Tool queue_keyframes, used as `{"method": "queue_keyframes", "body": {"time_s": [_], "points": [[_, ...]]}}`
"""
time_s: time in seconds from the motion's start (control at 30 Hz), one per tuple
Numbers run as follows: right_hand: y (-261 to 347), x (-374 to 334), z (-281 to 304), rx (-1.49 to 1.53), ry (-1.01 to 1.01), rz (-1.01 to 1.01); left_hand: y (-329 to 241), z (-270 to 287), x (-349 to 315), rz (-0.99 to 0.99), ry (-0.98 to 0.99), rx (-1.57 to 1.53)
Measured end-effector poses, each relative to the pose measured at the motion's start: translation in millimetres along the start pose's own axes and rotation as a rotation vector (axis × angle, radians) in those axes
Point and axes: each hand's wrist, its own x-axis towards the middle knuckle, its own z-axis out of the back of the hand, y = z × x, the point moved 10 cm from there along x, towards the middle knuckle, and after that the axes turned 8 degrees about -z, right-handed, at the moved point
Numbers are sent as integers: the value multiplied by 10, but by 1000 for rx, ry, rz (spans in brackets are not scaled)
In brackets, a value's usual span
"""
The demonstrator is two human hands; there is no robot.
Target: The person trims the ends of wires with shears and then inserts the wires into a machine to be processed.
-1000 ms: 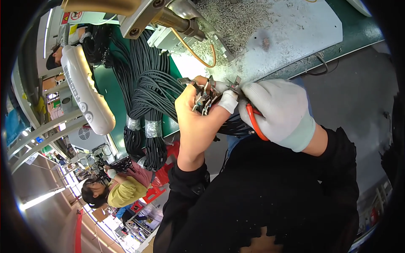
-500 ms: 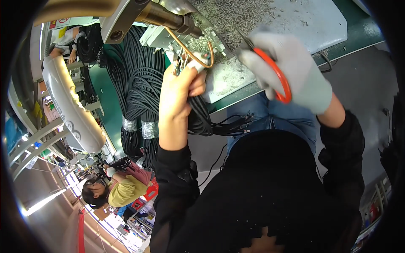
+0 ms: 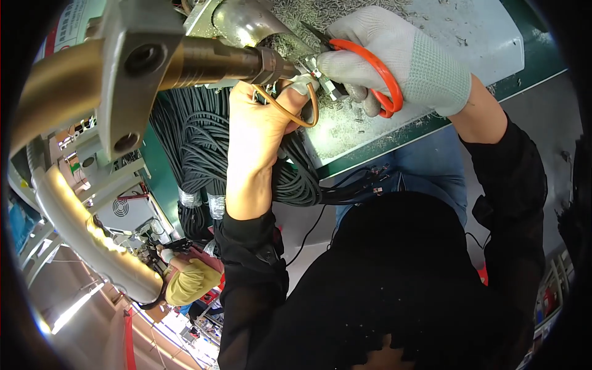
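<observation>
Machine arm crowding the work

A thin brown tube is looping in front of the bare left hand, partly hiding its grip, which is clamping metal-tipped cable ends just beneath the machine arm. Black cables are lying to its left on the green worktop. Metal bits are littering the pale plate. The gloved right hand is angling inward, its grip wrapping around red-handled scissors.

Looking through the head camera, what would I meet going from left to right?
A long lamp → a co-worker's yellow top → the person's left hand → the gloved right hand, holding a red-handled tool → the black right sleeve.
</observation>
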Motion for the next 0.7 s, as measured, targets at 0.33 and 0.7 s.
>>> {"method": "queue_keyframes", "body": {"time_s": [0.33,0.7], "points": [[116,-21,-19,-188,-114,171,-256,42,-31,-210,-76,346],[67,-107,-33,-46,-107,603,-235,56,-119,-261,-177,357]]}}
